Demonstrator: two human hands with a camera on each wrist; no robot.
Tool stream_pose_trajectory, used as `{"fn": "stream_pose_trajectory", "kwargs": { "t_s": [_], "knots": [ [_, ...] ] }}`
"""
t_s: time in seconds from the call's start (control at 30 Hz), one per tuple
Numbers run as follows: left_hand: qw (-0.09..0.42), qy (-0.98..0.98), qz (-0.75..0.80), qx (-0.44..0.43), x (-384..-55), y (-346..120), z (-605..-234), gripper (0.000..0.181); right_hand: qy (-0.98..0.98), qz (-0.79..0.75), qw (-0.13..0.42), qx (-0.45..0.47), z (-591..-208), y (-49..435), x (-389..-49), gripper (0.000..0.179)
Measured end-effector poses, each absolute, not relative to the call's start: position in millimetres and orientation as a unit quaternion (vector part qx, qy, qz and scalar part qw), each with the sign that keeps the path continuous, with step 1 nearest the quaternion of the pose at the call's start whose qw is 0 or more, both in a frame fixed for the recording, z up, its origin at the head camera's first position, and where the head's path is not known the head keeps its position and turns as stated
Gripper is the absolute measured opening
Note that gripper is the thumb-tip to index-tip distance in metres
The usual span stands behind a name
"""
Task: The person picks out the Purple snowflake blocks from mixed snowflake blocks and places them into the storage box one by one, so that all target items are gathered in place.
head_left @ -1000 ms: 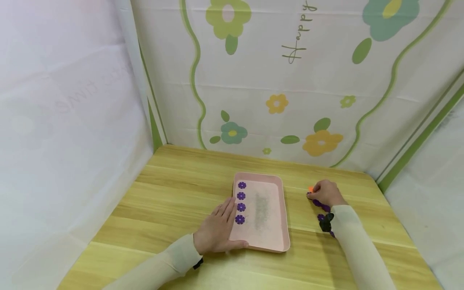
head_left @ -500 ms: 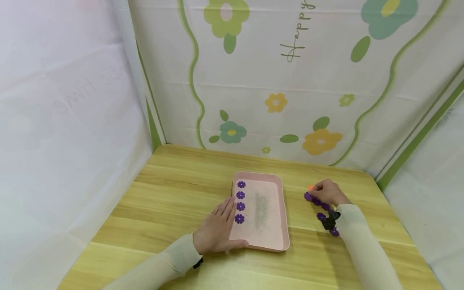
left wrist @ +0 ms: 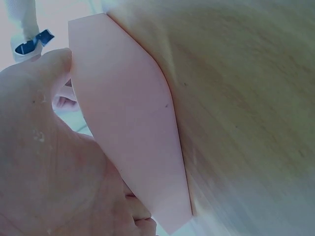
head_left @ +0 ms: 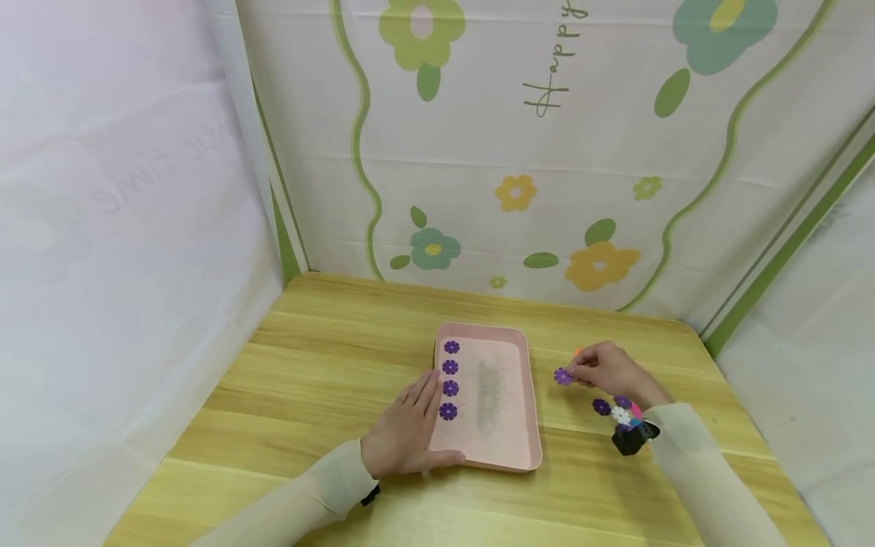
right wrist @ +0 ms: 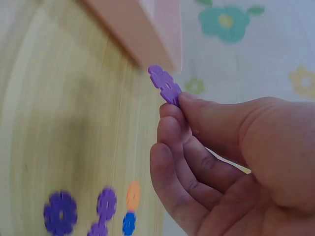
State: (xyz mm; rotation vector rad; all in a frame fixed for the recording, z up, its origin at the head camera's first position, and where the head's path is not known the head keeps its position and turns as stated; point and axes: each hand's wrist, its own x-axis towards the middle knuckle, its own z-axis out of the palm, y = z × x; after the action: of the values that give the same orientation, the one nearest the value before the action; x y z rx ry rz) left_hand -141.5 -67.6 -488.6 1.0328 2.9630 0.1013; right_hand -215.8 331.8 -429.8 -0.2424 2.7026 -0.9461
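Between thumb and fingertips, my right hand [head_left: 615, 374] pinches a purple snowflake disc [head_left: 563, 376], held over the table just right of the pink tray [head_left: 535, 414]. The right wrist view has that flower-edged disc [right wrist: 165, 84] tilted, with the tray's wall beyond it. Several darker purple discs [head_left: 450, 388] lie in a column along the tray's left side. My left hand [head_left: 406, 431] rests at the tray's near left corner, fingers straight along the left rim and thumb on the near edge. In the left wrist view the hand [left wrist: 54, 157] lies against the tray's outer wall [left wrist: 128, 108].
Loose discs lie on the table by the right wrist, among them a white one [head_left: 620, 415] and a purple one [head_left: 601, 407]. An orange disc [right wrist: 133, 195] and a blue disc [right wrist: 129, 223] show low in the right wrist view. A flowered cloth [head_left: 478, 152] walls the back.
My right hand has picked a purple disc from the row on the table and moved left toward the tray, uncovering white and pink discs. The left hand has stayed on the tray.
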Motion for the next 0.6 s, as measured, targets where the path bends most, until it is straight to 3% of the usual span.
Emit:
{"fn": "stream_pose_trajectory", "kwargs": {
  "t_s": [0.23, 0.6],
  "knots": [
    [-0.015, 0.945, 0.02, 0.326, -144.8, -68.5, -500.0, 0.122, 0.911, -0.354, 0.154, -0.146, -422.3, 292.6, -201.1, 0.016],
    [0.002, 0.946, 0.023, 0.323, -142.0, -67.4, -490.6, 0.12, 0.889, -0.353, 0.195, -0.217, -425.3, 218.0, -188.5, 0.015]
  ]
}}
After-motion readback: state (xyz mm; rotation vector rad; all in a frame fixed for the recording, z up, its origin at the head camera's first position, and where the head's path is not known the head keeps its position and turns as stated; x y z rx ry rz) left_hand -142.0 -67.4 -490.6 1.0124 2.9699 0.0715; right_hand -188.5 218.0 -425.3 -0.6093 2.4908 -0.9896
